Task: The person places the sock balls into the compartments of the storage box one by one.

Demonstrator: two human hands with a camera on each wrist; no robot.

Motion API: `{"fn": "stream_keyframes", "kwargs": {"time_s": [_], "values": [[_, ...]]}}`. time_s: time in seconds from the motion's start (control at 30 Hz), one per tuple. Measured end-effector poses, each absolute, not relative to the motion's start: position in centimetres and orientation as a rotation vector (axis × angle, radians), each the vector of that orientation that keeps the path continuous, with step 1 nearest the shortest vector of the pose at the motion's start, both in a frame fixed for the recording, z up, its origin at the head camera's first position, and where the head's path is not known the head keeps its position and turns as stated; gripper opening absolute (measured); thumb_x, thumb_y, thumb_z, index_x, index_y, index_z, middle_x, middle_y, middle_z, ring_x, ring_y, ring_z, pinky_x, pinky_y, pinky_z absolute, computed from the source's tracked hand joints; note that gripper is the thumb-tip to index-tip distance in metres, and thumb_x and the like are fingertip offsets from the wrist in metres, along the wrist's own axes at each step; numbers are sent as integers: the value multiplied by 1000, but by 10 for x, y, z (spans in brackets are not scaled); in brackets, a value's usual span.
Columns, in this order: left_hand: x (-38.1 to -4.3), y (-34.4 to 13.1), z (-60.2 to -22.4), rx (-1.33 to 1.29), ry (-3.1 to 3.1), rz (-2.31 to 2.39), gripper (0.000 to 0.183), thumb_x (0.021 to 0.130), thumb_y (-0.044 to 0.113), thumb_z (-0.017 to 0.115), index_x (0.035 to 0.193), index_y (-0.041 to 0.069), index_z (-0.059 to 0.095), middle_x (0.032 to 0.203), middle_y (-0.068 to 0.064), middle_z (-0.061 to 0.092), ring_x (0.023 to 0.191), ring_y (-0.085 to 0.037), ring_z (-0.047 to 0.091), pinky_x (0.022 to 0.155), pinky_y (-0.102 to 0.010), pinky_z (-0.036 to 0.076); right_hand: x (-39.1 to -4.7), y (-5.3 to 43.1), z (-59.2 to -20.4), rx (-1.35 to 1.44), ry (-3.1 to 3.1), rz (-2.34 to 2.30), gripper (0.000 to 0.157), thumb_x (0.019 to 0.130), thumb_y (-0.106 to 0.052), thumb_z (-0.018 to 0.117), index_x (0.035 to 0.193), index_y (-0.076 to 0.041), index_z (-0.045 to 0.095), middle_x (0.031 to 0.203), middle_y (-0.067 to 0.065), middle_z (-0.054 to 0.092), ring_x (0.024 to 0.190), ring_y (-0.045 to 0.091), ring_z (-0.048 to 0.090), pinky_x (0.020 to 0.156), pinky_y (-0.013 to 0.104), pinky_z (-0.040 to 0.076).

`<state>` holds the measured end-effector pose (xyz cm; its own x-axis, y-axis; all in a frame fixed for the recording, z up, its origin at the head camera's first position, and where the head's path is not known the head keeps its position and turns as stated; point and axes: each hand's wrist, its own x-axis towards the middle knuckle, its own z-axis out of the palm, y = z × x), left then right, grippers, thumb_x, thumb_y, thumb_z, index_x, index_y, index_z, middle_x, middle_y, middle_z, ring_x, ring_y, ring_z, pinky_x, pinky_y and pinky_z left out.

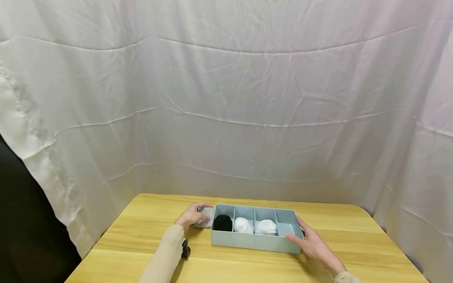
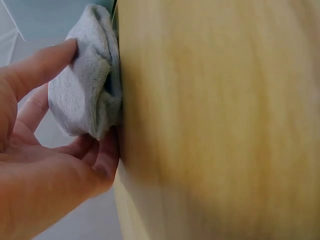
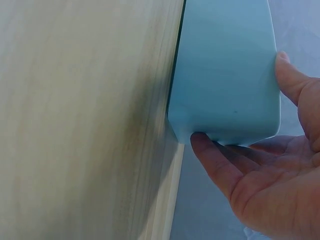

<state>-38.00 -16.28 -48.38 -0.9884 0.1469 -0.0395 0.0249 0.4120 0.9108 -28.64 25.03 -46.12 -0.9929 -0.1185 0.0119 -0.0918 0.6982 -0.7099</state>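
Note:
A light blue organizer box [image 1: 253, 240] with a row of compartments stands on the table. Its leftmost compartment holds a black bundle [image 1: 223, 223]; the two middle ones each hold a white bundle [image 1: 243, 225], [image 1: 266, 226]. The rightmost compartment has nothing in it. Just left of the box, my left hand [image 1: 194, 214] holds a folded grey sock [image 2: 85, 75] between thumb and fingers, low at the tabletop. My right hand [image 1: 313, 241] grips the box's right end, thumb at the front rim and fingers around the end wall [image 3: 225, 75].
The wooden table [image 1: 141, 236] has rounded back corners. Pale curtains [image 1: 247, 149] hang behind it and along both sides. A dark area [image 1: 28, 220] shows past the curtain at the left. A black strap piece [image 1: 185, 249] sits on my left wrist.

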Motion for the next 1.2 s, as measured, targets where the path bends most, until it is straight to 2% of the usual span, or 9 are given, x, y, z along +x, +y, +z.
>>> {"fn": "stream_keyframes", "kwargs": {"time_s": [0.2,0.4,0.57,0.7,0.87,1.07,1.2], "values": [[-376,-162,-481,118,2595,1620,40,73,-6,75,110,8,69,113,-14,60,96,-27,53,74,-32,45,-288,250,-460,-190,2861,-1201,93,92,-45,65,155,1,15,153,35,22,137,54,30,109,64,30],[-374,-165,-479,56,2641,1612,31,78,-4,74,106,5,68,107,-13,62,93,-25,55,74,-32,46,-288,248,-461,-207,2857,-1235,94,92,-45,65,155,2,15,153,35,22,137,53,31,109,62,32],[-372,-172,-480,-40,2646,1726,29,77,-5,72,106,-1,67,104,-14,65,91,-24,58,76,-32,50,-287,245,-463,-202,2839,-1267,94,92,-43,66,155,4,15,153,36,23,134,52,37,107,59,36],[-370,-172,-479,-156,2610,1887,31,80,-2,70,110,-1,65,110,-17,64,96,-26,59,77,-34,50,-286,245,-462,-199,2825,-1278,91,93,-39,66,155,4,14,153,37,22,135,52,36,108,59,35],[-370,-164,-469,-249,2700,2001,33,84,6,71,116,3,65,119,-19,62,104,-30,57,84,-37,48,-286,245,-458,-193,2825,-1271,92,93,-41,66,155,2,14,153,36,20,136,52,34,108,60,33],[-365,-151,-462,-254,2746,2130,39,89,7,69,127,7,60,127,-19,59,111,-31,55,91,-42,46,-286,245,-460,-213,2835,-1264,91,93,-40,66,155,4,14,153,36,21,134,52,37,107,59,37],[-363,-146,-463,-210,2783,2198,40,91,7,67,129,13,58,130,-18,58,113,-30,55,90,-38,47,-286,246,-461,-210,2838,-1261,92,93,-41,66,154,4,15,153,36,22,135,52,37,107,59,36]]}}
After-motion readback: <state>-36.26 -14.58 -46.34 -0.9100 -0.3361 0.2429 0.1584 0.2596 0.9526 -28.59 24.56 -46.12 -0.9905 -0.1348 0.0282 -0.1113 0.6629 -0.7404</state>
